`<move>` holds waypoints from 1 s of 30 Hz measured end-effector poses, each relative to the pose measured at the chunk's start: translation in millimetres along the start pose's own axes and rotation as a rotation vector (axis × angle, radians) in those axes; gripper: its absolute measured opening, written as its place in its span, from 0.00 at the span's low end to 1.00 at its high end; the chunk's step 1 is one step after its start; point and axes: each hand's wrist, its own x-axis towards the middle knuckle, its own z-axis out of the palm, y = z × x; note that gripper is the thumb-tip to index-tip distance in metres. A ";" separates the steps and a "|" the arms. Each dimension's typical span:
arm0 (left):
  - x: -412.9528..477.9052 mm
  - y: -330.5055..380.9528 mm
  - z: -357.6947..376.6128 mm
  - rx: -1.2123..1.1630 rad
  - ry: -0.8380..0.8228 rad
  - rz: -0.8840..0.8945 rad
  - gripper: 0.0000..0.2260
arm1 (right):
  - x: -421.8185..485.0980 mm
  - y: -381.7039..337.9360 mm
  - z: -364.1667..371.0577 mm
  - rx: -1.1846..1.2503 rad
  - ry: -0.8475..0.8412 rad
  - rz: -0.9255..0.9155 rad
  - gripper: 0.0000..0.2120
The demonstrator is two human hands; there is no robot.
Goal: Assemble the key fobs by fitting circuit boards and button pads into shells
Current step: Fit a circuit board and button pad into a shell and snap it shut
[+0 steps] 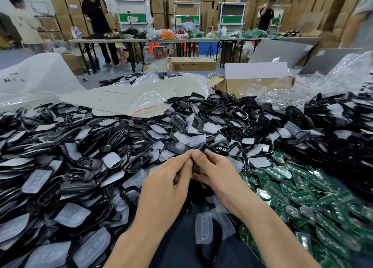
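Pinched between the fingers of the left hand [165, 189] and the right hand [220, 177], both curled round it, is one dark shell [195, 167], mostly hidden, held just above the middle of the heap. Whether its board and pad are already in cannot be told. Almost all the work looks left: loose black shells [121, 138] and clear button pads [72, 215] lie mixed, far too many to count, green circuit boards [302, 197] likewise at the right, and no finished pile shows
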 end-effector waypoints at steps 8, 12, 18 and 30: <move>2.0 -4.0 2.2 -0.225 0.011 -0.038 0.16 | 1.0 1.2 -2.9 0.019 0.032 -0.026 0.38; 2.8 -3.0 2.3 -0.296 -0.015 -0.023 0.16 | -3.1 0.0 -2.7 0.020 0.060 -0.082 0.48; 3.2 -1.3 2.8 -0.267 0.004 0.016 0.17 | -4.6 0.4 -4.9 0.008 0.042 -0.078 0.31; 2.0 -12.1 4.4 0.156 0.003 0.210 0.12 | -9.6 -7.1 -2.1 0.165 0.100 0.020 0.16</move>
